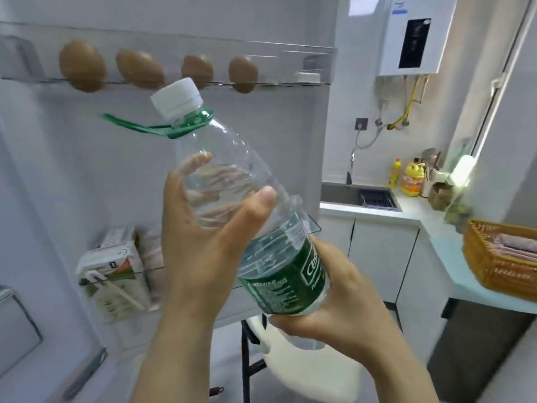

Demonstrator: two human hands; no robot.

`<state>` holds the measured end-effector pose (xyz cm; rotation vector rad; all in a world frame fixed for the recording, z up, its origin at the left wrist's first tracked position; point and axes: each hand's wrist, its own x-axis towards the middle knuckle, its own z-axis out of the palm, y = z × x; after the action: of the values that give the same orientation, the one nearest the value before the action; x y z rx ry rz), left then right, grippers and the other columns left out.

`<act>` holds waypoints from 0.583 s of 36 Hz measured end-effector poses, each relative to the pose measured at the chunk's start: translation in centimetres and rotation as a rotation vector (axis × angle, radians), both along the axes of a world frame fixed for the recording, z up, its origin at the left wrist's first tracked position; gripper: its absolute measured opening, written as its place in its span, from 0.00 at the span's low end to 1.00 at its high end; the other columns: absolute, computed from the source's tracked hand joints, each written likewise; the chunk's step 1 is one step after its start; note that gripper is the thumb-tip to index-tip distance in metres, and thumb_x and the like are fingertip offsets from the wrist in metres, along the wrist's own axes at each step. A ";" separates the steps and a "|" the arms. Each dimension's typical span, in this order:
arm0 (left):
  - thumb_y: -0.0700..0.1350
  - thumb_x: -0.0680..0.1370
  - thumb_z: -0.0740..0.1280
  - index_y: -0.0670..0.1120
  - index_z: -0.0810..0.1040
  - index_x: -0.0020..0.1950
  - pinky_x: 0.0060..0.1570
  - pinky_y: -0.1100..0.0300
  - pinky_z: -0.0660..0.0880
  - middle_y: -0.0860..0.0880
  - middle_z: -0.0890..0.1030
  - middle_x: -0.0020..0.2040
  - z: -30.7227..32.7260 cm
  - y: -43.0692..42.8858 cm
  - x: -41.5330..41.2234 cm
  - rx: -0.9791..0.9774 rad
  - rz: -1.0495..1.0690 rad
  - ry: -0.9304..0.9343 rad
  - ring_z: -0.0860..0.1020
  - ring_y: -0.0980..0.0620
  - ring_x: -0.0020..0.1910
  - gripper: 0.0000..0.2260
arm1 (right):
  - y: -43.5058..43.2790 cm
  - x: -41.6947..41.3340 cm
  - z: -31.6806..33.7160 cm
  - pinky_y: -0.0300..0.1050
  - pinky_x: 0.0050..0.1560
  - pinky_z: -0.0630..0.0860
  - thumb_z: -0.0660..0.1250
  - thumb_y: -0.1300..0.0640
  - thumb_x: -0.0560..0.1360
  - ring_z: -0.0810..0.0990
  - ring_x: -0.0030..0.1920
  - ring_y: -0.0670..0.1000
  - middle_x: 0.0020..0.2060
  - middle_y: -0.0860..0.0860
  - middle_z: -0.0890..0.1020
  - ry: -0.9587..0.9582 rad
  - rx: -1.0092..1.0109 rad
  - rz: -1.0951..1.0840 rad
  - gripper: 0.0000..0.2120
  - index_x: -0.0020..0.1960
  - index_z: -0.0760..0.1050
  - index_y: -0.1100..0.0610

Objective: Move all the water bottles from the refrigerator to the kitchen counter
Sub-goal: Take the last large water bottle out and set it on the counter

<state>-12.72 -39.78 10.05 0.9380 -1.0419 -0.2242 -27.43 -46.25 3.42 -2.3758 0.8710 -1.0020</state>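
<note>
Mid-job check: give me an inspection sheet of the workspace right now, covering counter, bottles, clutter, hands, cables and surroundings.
Surface: kitchen counter, white, at the right, with a sink set in it.
Job's things: one water bottle, white cap, green label, tilted, off any shelf, in front of the open refrigerator door; no other seen.
Clutter: four eggs on the upper door shelf; carton on the lower one; yellow bottles beside the sink; basket holding folded cloths.
Hands: left hand grips the bottle's upper body; right hand holds its base.
Cables: yellow hose and grey hose under the water heater.
Surroundings: white chair below the hands.
</note>
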 end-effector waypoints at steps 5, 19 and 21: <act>0.54 0.61 0.78 0.54 0.70 0.61 0.39 0.70 0.77 0.54 0.81 0.53 -0.6 -2.8 -5.2 0.027 -0.076 0.007 0.82 0.63 0.46 0.32 | -1.2 -5.8 -0.5 0.37 0.47 0.76 0.77 0.40 0.54 0.75 0.52 0.35 0.53 0.34 0.75 -0.001 0.016 -0.124 0.39 0.63 0.65 0.34; 0.55 0.61 0.78 0.53 0.70 0.63 0.47 0.59 0.80 0.51 0.80 0.56 -2.4 -8.9 -15.5 0.096 -0.338 -0.046 0.82 0.57 0.50 0.32 | -1.6 -17.1 -1.7 0.45 0.48 0.78 0.78 0.43 0.56 0.77 0.50 0.39 0.51 0.36 0.76 0.001 0.139 -0.441 0.36 0.61 0.67 0.37; 0.50 0.61 0.79 0.51 0.71 0.62 0.44 0.62 0.80 0.51 0.81 0.54 -2.6 -10.2 -16.5 0.096 -0.403 -0.028 0.83 0.58 0.48 0.32 | -1.8 -17.9 -1.9 0.46 0.49 0.78 0.78 0.43 0.56 0.78 0.50 0.39 0.52 0.37 0.77 -0.004 0.167 -0.501 0.36 0.60 0.67 0.37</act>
<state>-29.25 -49.96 7.48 0.8112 -1.2494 -0.6015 -45.37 -48.06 1.53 -2.0555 1.5311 -1.0582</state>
